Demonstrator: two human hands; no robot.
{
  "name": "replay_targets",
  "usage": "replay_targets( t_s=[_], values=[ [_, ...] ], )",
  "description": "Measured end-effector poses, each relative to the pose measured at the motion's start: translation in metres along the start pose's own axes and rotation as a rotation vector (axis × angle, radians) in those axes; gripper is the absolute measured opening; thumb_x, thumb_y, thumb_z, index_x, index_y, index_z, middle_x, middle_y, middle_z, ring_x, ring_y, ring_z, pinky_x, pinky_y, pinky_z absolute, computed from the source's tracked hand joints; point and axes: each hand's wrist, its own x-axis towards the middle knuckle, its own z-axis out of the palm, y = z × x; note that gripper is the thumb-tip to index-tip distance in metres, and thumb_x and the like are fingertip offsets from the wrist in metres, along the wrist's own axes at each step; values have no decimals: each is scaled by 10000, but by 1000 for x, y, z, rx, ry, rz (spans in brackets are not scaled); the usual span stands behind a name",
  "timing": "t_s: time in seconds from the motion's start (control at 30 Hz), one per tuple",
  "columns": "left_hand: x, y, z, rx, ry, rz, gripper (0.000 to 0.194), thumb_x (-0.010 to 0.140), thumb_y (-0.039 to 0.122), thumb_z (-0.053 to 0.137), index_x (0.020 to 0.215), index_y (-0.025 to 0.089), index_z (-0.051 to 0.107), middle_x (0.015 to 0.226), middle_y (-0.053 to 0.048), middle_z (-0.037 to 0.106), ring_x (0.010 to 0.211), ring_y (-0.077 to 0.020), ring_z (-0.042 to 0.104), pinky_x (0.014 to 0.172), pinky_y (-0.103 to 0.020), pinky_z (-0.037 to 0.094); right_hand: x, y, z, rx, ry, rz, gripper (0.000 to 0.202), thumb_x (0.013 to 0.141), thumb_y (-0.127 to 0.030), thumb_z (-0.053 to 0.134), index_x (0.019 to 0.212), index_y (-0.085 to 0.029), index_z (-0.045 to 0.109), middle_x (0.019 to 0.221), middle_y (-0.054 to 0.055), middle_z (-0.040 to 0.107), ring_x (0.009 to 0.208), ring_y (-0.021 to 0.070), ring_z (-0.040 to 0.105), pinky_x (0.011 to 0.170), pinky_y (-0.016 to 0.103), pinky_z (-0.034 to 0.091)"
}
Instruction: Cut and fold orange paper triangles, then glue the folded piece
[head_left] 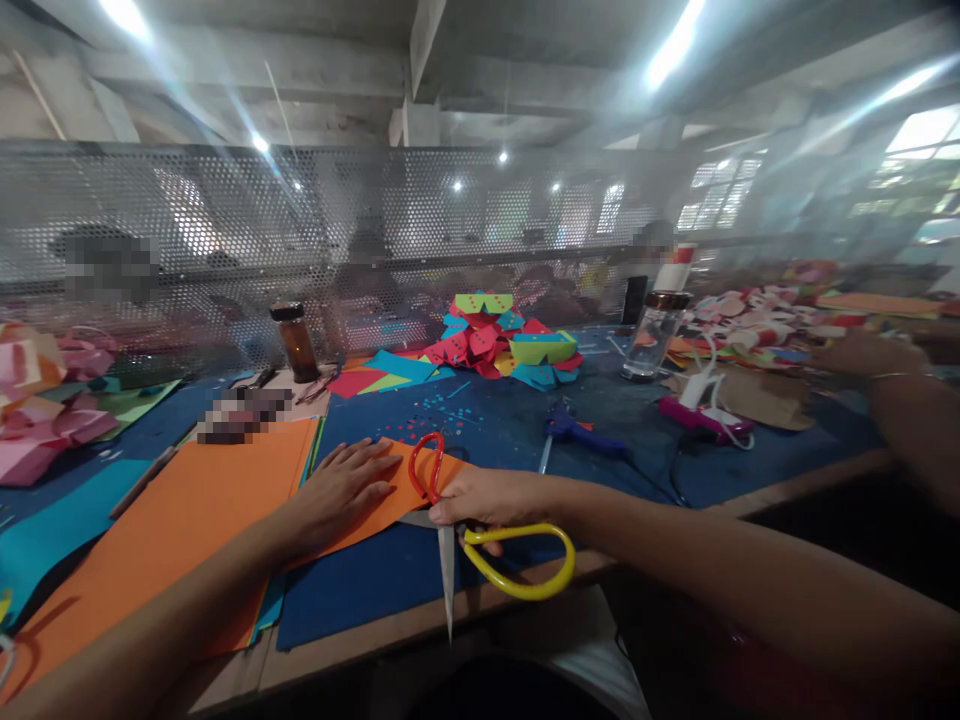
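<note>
My left hand (341, 495) lies flat, fingers stretched out and open, on a small orange paper piece (405, 472). In my closed right hand (499, 495) is a pair of scissors (447, 575) with one red and one yellow handle loop. Its blades are spread apart, one pointing down towards the table's front edge. The right fingers also touch or lie over the right end of the orange piece; how they grip it is partly hidden. Left of my left hand, large orange sheets (217, 520) lie stacked over blue and green ones.
Behind my hands are a pile of colourful folded paper pieces (484, 345) and small scraps. A blue glue gun (589, 435), a purple power strip (705, 420), a clear bottle (652, 340) and a brown bottle (298, 345) stand around. Another person's arm (911, 420) reaches in at right.
</note>
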Motion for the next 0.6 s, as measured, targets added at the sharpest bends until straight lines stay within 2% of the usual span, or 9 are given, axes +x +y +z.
replay_targets(
  t_s=[0.13,0.33,0.47,0.6],
  values=[
    [1,5,-4,-6,-11,-18,444,1022,444,289,1435,340,413,1560,-16,344,1437,-261,282,1155,-530,211,3,-4,1,-59,52,32,303,918,-390,501,710,-171,483,539,-53,432,388,78,414,393,205,284],
    [-3,4,-15,-64,-15,-32,526,1008,485,294,1495,287,299,1563,-40,338,1441,-267,267,1163,-511,215,-1,-8,3,-79,54,43,335,919,-403,500,675,-179,452,519,-64,422,369,61,367,403,201,312],
    [-5,0,-16,-49,-62,-19,493,1003,513,300,1465,348,353,1569,-1,327,1449,-273,247,1162,-541,188,-1,-7,2,-88,84,50,354,922,-390,495,643,-182,425,485,-66,413,362,60,370,396,191,285],
    [-1,5,-14,-17,-86,-39,481,1013,496,272,1454,338,381,1580,-16,301,1451,-268,239,1163,-536,177,-3,-7,-1,-89,97,54,343,909,-375,511,637,-179,437,481,-67,412,356,62,381,391,191,287]
  ],
)
